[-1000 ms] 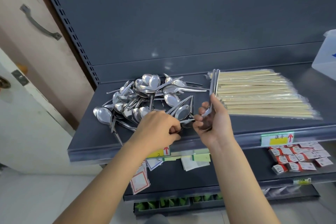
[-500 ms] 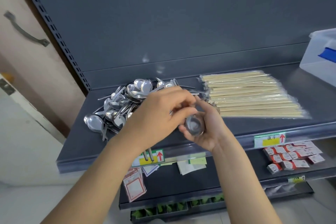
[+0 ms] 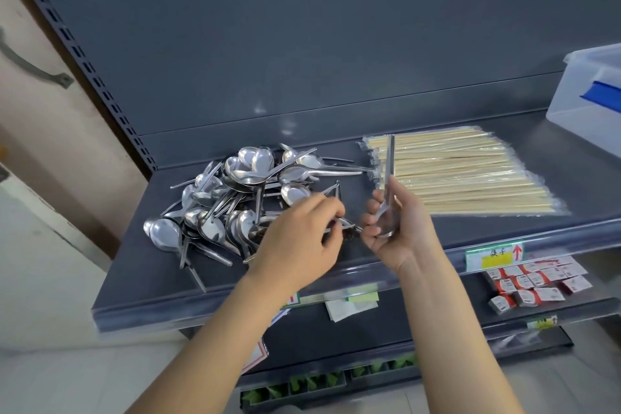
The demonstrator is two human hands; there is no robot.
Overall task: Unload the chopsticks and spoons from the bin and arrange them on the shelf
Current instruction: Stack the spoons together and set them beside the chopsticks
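A loose heap of steel spoons (image 3: 235, 198) lies on the left half of the dark grey shelf (image 3: 141, 282). To its right, wrapped wooden chopsticks (image 3: 463, 175) lie in a flat row. My right hand (image 3: 400, 222) holds a small stack of spoons (image 3: 389, 171) upright, handles pointing up in front of the chopsticks. My left hand (image 3: 302, 239) reaches into the near edge of the heap and pinches a spoon handle (image 3: 346, 223) between its fingertips, close to my right hand.
A translucent plastic bin (image 3: 588, 101) with a blue mark stands at the shelf's far right. Price tags (image 3: 494, 252) hang on the shelf's front edge. A lower shelf holds small red-and-white packets (image 3: 534, 282) and loose paper labels (image 3: 349, 304).
My hands were pressed together around a spoon bowl half a second ago. They have parted: the right holds its spoons upright again and the left has dropped back onto the heap.
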